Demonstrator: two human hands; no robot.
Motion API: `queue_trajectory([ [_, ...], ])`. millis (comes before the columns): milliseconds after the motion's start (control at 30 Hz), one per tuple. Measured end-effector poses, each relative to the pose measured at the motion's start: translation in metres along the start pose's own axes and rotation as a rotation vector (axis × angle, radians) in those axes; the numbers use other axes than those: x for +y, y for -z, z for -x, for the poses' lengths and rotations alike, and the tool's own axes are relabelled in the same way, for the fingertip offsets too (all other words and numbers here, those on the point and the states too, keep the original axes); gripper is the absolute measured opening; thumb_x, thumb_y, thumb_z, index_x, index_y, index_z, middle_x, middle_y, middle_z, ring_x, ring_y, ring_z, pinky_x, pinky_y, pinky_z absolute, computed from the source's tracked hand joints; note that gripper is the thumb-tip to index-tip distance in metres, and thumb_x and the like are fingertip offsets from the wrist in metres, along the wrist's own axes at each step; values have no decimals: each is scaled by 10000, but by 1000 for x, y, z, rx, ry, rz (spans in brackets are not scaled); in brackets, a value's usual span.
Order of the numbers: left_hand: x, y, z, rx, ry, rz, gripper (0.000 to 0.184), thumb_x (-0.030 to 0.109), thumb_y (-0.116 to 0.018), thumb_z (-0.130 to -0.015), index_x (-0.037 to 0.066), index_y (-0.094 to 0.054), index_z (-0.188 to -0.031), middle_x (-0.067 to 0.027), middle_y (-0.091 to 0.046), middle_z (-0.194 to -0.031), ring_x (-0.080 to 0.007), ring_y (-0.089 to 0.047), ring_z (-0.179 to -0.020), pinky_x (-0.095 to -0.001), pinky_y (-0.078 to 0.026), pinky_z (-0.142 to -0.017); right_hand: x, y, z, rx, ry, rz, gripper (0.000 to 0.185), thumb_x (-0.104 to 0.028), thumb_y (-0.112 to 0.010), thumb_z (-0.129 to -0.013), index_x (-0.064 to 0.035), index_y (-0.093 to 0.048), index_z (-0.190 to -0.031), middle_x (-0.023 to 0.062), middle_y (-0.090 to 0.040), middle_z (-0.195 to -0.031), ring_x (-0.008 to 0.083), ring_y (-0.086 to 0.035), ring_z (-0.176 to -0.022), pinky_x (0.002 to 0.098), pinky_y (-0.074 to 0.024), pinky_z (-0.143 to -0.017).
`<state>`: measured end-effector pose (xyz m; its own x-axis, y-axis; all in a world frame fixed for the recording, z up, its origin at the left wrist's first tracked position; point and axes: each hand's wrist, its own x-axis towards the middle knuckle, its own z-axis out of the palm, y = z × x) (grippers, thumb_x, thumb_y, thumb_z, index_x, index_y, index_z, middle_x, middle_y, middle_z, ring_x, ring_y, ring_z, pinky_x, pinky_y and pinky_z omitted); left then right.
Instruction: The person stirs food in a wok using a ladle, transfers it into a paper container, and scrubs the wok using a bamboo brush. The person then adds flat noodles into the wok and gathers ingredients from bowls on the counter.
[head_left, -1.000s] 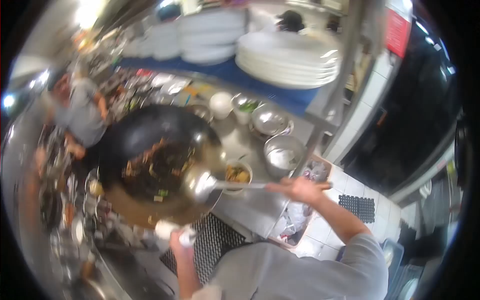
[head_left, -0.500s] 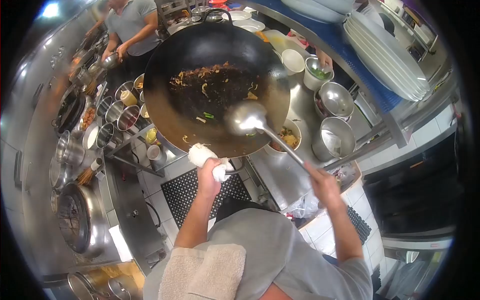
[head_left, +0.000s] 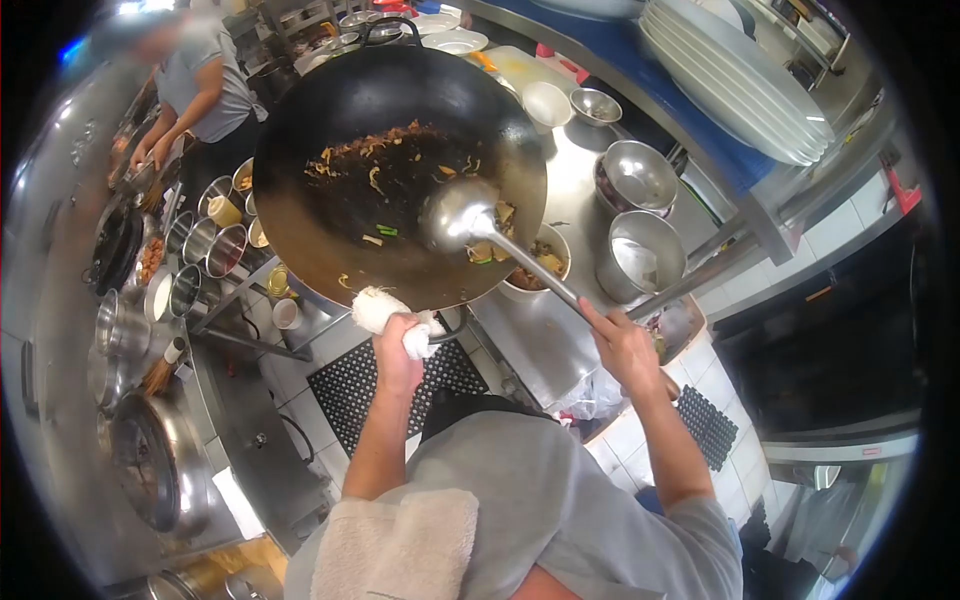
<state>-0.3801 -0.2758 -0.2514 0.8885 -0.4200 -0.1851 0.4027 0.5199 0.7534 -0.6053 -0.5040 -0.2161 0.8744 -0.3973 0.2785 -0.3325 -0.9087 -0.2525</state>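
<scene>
My left hand [head_left: 398, 355] is closed around a white cloth [head_left: 385, 312] at the near handle of a large dark wok [head_left: 310, 225]. The wok is tilted, its near right rim over a white bowl [head_left: 560, 255] holding mixed food. Scraps of brown and yellow food [head_left: 375, 148] and green pieces [head_left: 386, 230] cling inside. My right hand [head_left: 628, 350] grips the long handle of a metal ladle [head_left: 468, 212]. The ladle's round head is inside the wok, beside food at that rim.
Metal bowls [head_left: 640, 258] and an empty-looking white bowl [head_left: 547, 105] stand on the steel counter [head_left: 530, 345]. Stacked white plates [head_left: 735, 85] sit on a shelf at upper right. Left are containers of ingredients [head_left: 226, 250] and another person [head_left: 205, 85] at work.
The view has shifted, so the wok appears further left. Food now shows beside the ladle at the rim near the bowl. Another person's hand and a white container with greens have left the right counter.
</scene>
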Motion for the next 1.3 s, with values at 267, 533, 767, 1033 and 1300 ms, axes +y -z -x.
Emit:
queue_trajectory([
  [267,-11,16,-12,-28,-33,-69,113,94,-533,-749,2,-558,-810,-76,-579,-770,-186,-589,-710,-327,-481,-697,62,78,47,-22,88,346,490,-36,-606,-738,-234,-626,-1186,89,-572,-794,273,-607,-571,384,-515,-527],
  [533,-8,9,-11,21,-58,-137,141,110,-537,-749,-9,-566,-821,-89,-595,-781,-203,-603,-730,-345,-500,-738,85,103,64,-53,18,225,432,-5,-601,-775,-148,-621,-1182,139,-570,-765,323,-587,-604,402,-479,-536],
  [767,-6,8,-8,41,-42,-103,136,32,-523,-732,19,-521,-867,-45,-544,-785,-144,-563,-670,-287,-473,-604,78,62,40,20,-143,-313,550,11,-649,-765,-155,-550,-1280,206,-600,-850,367,-585,-737,387,-468,-704],
  [1033,-9,12,-2,38,-52,-89,114,101,-535,-753,8,-540,-818,-73,-565,-758,-189,-597,-709,-334,-502,-679,28,17,-27,-13,-76,-283,587,-26,-635,-794,-189,-482,-1337,198,-620,-943,398,-590,-807,441,-468,-731],
  [1300,-9,-7,-2,53,-129,-71,81,100,-543,-749,30,-531,-789,-41,-533,-743,-146,-553,-658,-304,-467,-621,37,71,35,-108,-95,-155,567,-9,-638,-783,-151,-506,-1315,227,-619,-901,417,-586,-834,456,-467,-732],
])
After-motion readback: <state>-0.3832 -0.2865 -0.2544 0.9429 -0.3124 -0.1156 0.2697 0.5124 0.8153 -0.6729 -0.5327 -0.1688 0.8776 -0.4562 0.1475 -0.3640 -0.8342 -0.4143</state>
